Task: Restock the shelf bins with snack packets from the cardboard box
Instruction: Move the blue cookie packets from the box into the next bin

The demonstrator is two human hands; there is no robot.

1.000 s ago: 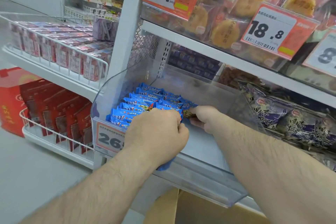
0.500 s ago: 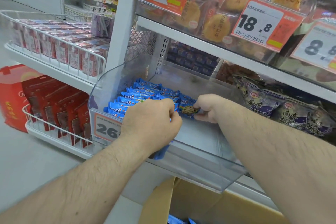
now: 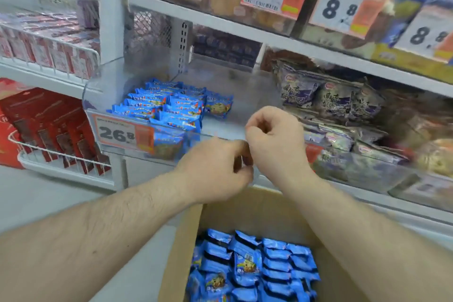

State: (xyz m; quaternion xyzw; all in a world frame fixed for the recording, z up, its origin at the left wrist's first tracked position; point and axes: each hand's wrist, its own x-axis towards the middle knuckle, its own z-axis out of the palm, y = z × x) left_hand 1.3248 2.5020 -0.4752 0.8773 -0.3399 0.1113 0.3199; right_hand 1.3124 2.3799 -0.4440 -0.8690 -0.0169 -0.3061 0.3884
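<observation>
A person's two bare forearms reach toward a shop shelf from the bottom edge. The snack packets are small, glossy and bright blue, with a yellowish picture on the front. One batch (image 3: 171, 105) lies in overlapping rows in the left part of a clear plastic bin (image 3: 245, 95) on the shelf, at about ten o'clock from the hands. A second batch (image 3: 255, 267) fills an open cardboard box (image 3: 257, 206) at six o'clock, directly below the hands.

The left hand (image 3: 215, 169) and right hand (image 3: 277, 137) meet just in front of the bin's front lip, touching or nearly so. Both have their fingers curled inward, and no packet shows in either; motion blur makes it impossible to tell whether anything small is pinched between them.

A price tag (image 3: 122, 133) reading 26.8 sits on the bin's front at nine o'clock. Dark purple packets (image 3: 328, 98) fill the neighbouring bin at three o'clock. The upper shelf's goods at twelve o'clock are blurred and cut off by the top edge. The box's lower part is cut off by the frame.
</observation>
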